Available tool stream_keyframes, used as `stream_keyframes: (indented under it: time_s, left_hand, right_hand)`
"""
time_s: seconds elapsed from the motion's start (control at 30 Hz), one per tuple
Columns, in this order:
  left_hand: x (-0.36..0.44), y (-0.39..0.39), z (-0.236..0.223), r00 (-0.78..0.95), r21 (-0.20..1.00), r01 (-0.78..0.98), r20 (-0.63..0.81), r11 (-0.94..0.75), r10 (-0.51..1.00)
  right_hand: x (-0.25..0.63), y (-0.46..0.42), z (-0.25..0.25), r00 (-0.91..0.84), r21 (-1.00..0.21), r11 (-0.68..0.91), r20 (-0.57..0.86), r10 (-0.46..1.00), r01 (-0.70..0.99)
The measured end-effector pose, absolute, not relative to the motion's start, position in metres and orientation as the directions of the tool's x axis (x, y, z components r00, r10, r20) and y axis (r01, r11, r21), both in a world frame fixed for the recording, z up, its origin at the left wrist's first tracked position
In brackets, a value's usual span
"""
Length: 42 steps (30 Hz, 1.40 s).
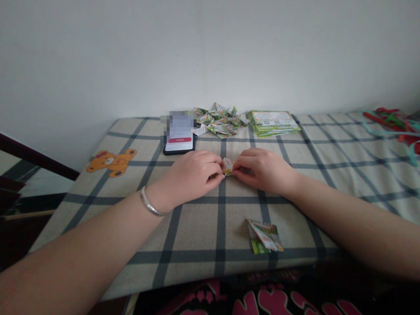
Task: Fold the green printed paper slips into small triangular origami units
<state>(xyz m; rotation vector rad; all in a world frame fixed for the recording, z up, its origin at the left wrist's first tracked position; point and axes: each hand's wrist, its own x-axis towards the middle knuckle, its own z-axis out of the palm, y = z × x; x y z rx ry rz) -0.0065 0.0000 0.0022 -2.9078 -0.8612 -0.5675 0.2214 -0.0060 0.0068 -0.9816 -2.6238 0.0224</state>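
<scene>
Between my two hands, near the middle of the table, is a small piece of folded printed paper (227, 166). My left hand (198, 173), with a silver bangle on the wrist, pinches its left side between thumb and fingers. On its right side the fingertips of my right hand (262, 168) are closed on the same paper. Fingers hide part of its shape. Closer to me lies another folded paper piece (265, 236), green and white, partly opened out. Behind my hands sits a pile of small folded paper pieces (221, 120).
A phone (179, 135) with a lit, partly blurred screen lies left of the pile. Right of it is a stack of green printed leaflets (274, 122). A bear cutout (111, 163) lies at left on the checked tablecloth (197, 227); red and green items (390, 120) lie far right.
</scene>
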Motion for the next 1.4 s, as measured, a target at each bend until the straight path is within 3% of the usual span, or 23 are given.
stream_keyframes:
  time_s: [0.33, 0.93, 1.4]
  left_hand:
    - [-0.001, 0.000, 0.000, 0.724, 0.130, 0.593, 0.346, -0.795, 0.596]
    - [0.001, 0.004, -0.006, 0.734, 0.046, 0.583, 0.398, -0.811, 0.550]
    - [-0.001, 0.003, -0.003, 0.735, 0.084, 0.599, 0.339, -0.797, 0.588]
  right_hand:
    - [0.220, -0.001, 0.001, -0.652, -0.204, 0.728, 0.336, 0.680, 0.654]
    - [0.214, 0.004, -0.002, -0.612, -0.249, 0.689, 0.325, 0.721, 0.680]
    - [0.214, 0.004, -0.003, -0.553, -0.288, 0.622, 0.289, 0.781, 0.728]
